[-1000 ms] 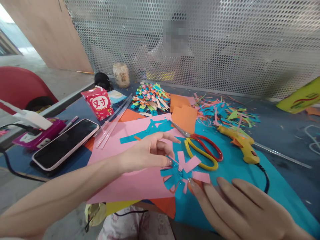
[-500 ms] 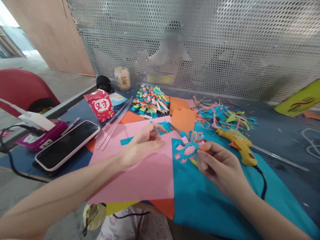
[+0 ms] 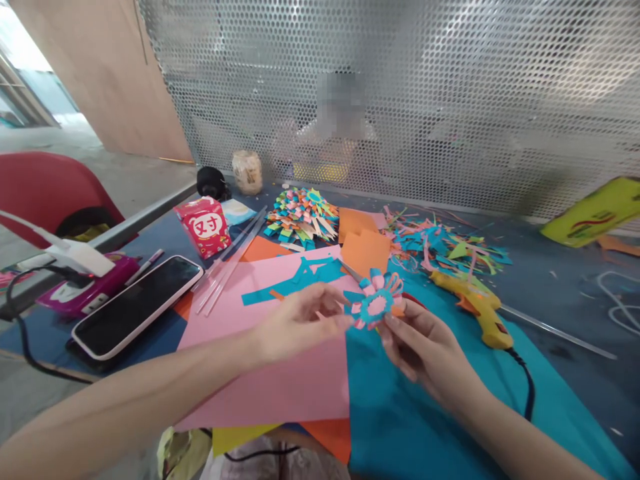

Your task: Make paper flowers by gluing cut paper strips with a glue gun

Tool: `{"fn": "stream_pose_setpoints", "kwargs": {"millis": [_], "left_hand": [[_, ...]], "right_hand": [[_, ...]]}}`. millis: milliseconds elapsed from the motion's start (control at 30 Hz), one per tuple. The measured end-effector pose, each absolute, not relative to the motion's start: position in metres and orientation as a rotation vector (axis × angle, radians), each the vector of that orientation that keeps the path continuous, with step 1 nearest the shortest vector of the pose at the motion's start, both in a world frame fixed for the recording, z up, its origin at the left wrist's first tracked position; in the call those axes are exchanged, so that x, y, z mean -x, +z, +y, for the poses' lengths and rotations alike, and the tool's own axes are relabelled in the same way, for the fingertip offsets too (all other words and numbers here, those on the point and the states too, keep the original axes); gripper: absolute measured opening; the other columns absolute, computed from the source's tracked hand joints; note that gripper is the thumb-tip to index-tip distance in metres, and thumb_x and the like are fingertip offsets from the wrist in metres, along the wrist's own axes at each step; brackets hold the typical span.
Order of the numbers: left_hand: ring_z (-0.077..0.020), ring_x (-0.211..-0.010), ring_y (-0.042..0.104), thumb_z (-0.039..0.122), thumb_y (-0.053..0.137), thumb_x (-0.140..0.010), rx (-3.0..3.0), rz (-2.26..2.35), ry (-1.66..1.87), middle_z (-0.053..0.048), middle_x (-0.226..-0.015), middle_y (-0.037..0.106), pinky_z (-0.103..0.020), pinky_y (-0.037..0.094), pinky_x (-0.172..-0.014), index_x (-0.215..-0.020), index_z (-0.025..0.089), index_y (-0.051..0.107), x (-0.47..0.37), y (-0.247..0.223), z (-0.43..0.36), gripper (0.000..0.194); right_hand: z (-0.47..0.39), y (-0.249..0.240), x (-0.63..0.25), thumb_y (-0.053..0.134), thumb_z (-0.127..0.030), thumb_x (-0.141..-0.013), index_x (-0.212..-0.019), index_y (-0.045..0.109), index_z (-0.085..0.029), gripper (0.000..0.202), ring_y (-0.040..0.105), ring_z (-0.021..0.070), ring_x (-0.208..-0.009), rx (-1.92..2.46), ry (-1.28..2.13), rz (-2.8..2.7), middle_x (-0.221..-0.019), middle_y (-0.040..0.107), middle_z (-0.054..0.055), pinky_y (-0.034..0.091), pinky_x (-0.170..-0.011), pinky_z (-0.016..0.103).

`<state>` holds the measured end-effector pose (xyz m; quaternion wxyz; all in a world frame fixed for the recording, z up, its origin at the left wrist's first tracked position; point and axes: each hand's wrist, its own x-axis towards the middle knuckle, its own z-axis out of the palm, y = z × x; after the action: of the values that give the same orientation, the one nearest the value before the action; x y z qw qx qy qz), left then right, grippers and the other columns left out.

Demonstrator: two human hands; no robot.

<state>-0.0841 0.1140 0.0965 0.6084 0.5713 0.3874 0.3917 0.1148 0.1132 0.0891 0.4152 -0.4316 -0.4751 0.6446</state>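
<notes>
A paper flower (image 3: 376, 305) with a blue ring, a pink middle and pink, blue and orange looped petals is pinched at its right edge by my right hand (image 3: 425, 337). My left hand (image 3: 305, 320) reaches over the pink sheet (image 3: 280, 393), thumb and fingers apart, their tips close to the flower's left petals; whether they touch I cannot tell. Under the right forearm lies a blue sheet (image 3: 400, 420). Beyond the left hand are blue paper cut-offs (image 3: 290, 277). Scissors, partly hidden, show a blade tip behind the flower and a red handle by the right hand.
A yellow glue gun (image 3: 480, 307) lies right of the right hand. Behind are a pile of paper flowers (image 3: 303, 217), orange squares (image 3: 367, 250) and paper scraps (image 3: 435, 233). Clear sticks (image 3: 220, 283), a phone (image 3: 140, 303) and a red packet (image 3: 204, 227) lie left.
My left hand has moved right and toward the flower, uncovering more blue cut-offs. The right hand has shifted slightly left, turning the flower a little.
</notes>
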Motion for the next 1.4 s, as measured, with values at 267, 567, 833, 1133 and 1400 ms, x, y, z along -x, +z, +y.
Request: {"fn": "stream_pose_setpoints", "kwargs": {"millis": [267, 567, 833, 1133, 1400], "left_hand": [[-0.0087, -0.063, 0.05, 0.032, 0.073, -0.068, -1.378, 0.986, 1.056, 0.001, -0.075, 0.056, -0.023, 0.04, -0.059, -0.084, 0.017, 0.054, 0.08, 0.085, 0.117, 0.029], [-0.0115, -0.07, 0.056, 0.033, 0.076, -0.067, -1.492, 1.01, 1.015, 0.0, -0.081, 0.059, -0.025, 0.043, -0.063, -0.093, 0.018, 0.054, 0.081, 0.088, 0.118, 0.037], [-0.0158, -0.087, 0.062, 0.033, 0.06, -0.083, -1.528, 1.016, 1.115, -0.005, -0.091, 0.066, -0.026, 0.046, -0.07, -0.107, 0.019, 0.054, 0.09, 0.094, 0.119, 0.028], [-0.0155, -0.082, 0.063, 0.029, 0.066, -0.078, -1.497, 0.971, 1.112, -0.004, -0.086, 0.066, -0.026, 0.049, -0.067, -0.104, 0.017, 0.058, 0.089, 0.095, 0.117, 0.029], [-0.0131, -0.074, 0.063, 0.023, 0.067, -0.075, -1.474, 0.957, 1.133, -0.002, -0.079, 0.066, -0.024, 0.046, -0.063, -0.096, 0.017, 0.058, 0.088, 0.097, 0.118, 0.025]], "right_hand": [[0.107, 0.087, -0.109, 0.062, -0.049, -0.078, -0.083, 0.048, -0.02, 0.033, 0.043, 0.0054, -0.03, 1.127, 1.495, -1.55, -0.063, 0.062, -0.002, 0.03, -0.031, 0.018], [0.107, 0.084, -0.111, 0.058, -0.043, -0.08, -0.084, 0.052, -0.02, 0.024, 0.036, 0.0053, -0.028, 1.24, 1.273, -1.657, -0.052, 0.056, -0.005, 0.029, -0.03, 0.019], [0.106, 0.09, -0.114, 0.054, -0.033, -0.081, -0.076, 0.053, -0.021, 0.014, 0.033, 0.0045, -0.028, 1.152, 1.236, -1.784, -0.049, 0.053, -0.006, 0.024, -0.027, 0.019], [0.105, 0.095, -0.117, 0.053, -0.032, -0.082, -0.074, 0.054, -0.02, 0.014, 0.039, 0.0061, -0.034, 1.108, 1.165, -1.897, -0.05, 0.053, -0.005, 0.031, -0.033, 0.019], [0.105, 0.096, -0.118, 0.053, -0.033, -0.083, -0.07, 0.051, -0.022, 0.017, 0.05, 0.009, -0.039, 1.092, 1.174, -1.92, -0.051, 0.056, -0.004, 0.034, -0.034, 0.02]]}}
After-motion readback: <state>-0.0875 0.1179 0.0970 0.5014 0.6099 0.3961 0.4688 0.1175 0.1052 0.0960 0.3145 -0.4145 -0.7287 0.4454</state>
